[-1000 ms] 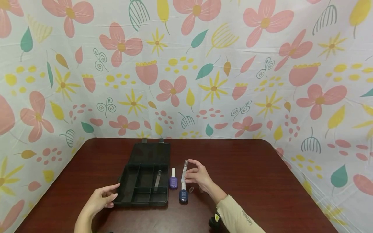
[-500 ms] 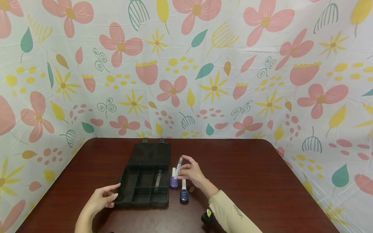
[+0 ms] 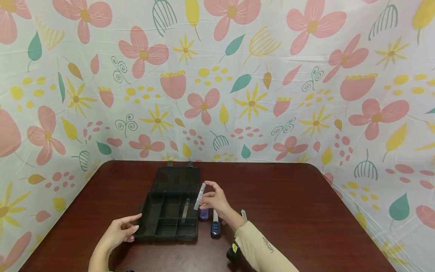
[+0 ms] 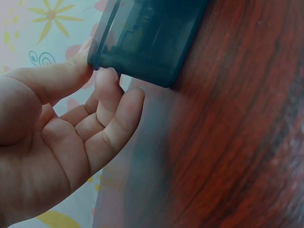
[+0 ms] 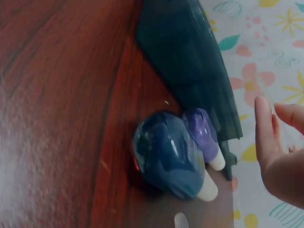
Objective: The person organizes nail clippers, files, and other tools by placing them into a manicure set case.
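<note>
A shallow black compartment box (image 3: 149, 223) lies with its lid (image 3: 176, 178) folded back. My left hand (image 3: 117, 231) grips its left edge by the front corner; in the left wrist view the thumb meets the rim and curled fingers touch beneath it. My right hand (image 3: 215, 198) pinches a clear, partly frosted nail file (image 3: 199, 196), held tilted by the box's right edge. A similar clear file (image 3: 185, 208) lies in the upper right compartment. Beneath my right hand stands a purple nail polish bottle (image 3: 203, 214), partly hidden, and nearer me a dark blue nail polish bottle (image 3: 215, 228).
Behind my right forearm, another slim clear piece (image 3: 244, 215) sticks out on the brown table (image 3: 289, 196). A small clear object next to the dark blue bottle is mostly covered by my wrist. A flower-patterned cloth (image 3: 217, 83) surrounds the table's back and sides.
My right hand has carried the nail file leftward, from above the dark blue bottle past the purple one to the box's right edge. The left hand stays in place.
</note>
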Action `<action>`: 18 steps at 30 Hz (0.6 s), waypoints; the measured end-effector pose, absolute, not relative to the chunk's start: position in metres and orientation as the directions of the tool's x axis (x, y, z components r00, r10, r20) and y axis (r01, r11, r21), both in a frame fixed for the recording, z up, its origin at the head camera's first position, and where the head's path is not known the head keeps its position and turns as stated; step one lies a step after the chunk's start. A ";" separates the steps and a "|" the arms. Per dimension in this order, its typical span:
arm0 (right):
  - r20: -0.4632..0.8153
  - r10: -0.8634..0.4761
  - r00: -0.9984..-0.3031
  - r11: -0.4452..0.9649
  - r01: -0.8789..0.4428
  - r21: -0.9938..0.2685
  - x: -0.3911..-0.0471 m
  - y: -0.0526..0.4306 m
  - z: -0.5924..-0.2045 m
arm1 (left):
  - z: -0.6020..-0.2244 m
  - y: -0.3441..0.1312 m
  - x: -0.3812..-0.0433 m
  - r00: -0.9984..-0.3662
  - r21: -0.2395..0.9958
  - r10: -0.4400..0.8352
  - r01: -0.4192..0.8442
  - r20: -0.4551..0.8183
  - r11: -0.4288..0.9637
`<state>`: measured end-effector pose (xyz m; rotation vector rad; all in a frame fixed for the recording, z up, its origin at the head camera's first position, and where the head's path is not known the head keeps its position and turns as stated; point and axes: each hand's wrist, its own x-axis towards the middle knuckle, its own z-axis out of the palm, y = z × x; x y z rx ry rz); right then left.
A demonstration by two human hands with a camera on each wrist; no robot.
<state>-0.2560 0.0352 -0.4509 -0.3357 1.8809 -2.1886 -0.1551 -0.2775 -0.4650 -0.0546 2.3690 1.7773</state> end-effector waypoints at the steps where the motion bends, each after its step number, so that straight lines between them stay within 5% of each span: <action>1: 0.019 -0.319 -0.947 -0.128 0.023 -0.992 -0.255 0.034 -0.451 | -0.465 -0.278 -0.155 -0.983 0.949 0.078 -0.137 -0.165 0.285; 10: 0.060 -0.265 -0.962 0.021 -0.068 -0.997 -0.256 0.025 -0.462 | -0.466 -0.277 -0.155 -0.981 0.947 0.069 -0.153 -0.179 0.284; 18: 0.111 -0.309 -0.945 0.006 -0.118 -0.993 -0.249 0.023 -0.458 | -0.466 -0.277 -0.155 -0.980 0.943 0.058 -0.168 -0.192 0.287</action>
